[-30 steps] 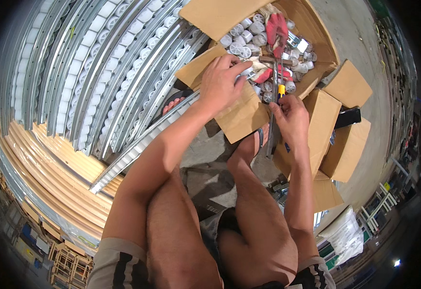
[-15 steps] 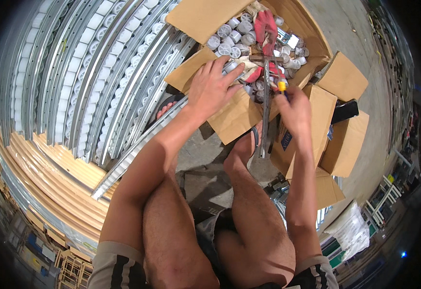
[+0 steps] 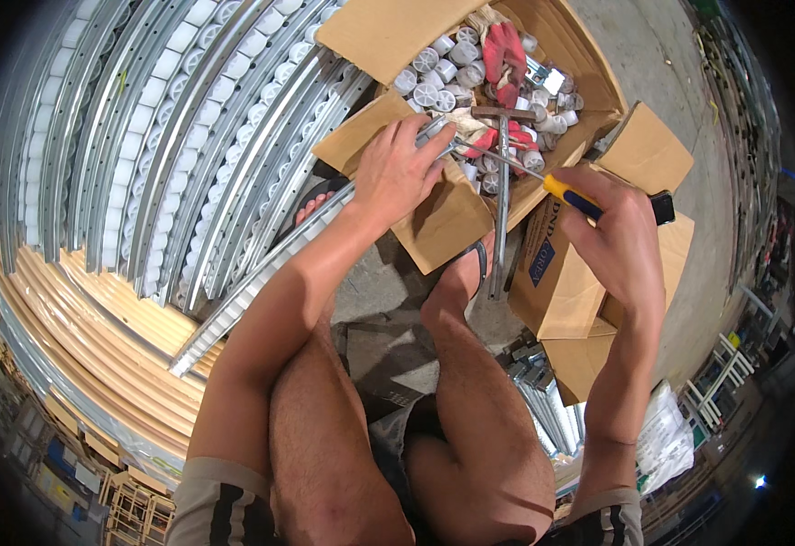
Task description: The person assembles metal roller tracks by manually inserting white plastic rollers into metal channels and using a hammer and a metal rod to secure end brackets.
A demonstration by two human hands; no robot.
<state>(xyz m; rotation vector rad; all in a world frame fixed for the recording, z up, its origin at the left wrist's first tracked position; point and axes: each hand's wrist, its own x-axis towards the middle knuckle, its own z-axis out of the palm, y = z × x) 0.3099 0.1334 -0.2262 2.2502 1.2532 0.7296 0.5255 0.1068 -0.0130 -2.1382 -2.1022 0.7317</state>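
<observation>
Yellow and dark blue, the screwdriver point(image 3: 557, 189) is grasped by the right hand point(image 3: 614, 229) at the cardboard box's point(image 3: 588, 56) near edge; its long axis is slanted, tip pointed leftward and slightly forward across the hammer point(image 3: 502, 214), toward the far end of the metal rail point(image 3: 274, 282), clasped there by the left hand point(image 3: 395, 173); tip contact cannot be told.

Two hands point(image 3: 397, 173), one screwdriver point(image 3: 559, 189), one hammer point(image 3: 502, 205), two boxes point(image 3: 588, 59) and at least five roller rails point(image 3: 265, 280) show.

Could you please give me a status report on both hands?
Left hand holding metal track by its far end; right hand gripping screwdriver, tip near that end; hammer crossing beneath the shaft.
</observation>
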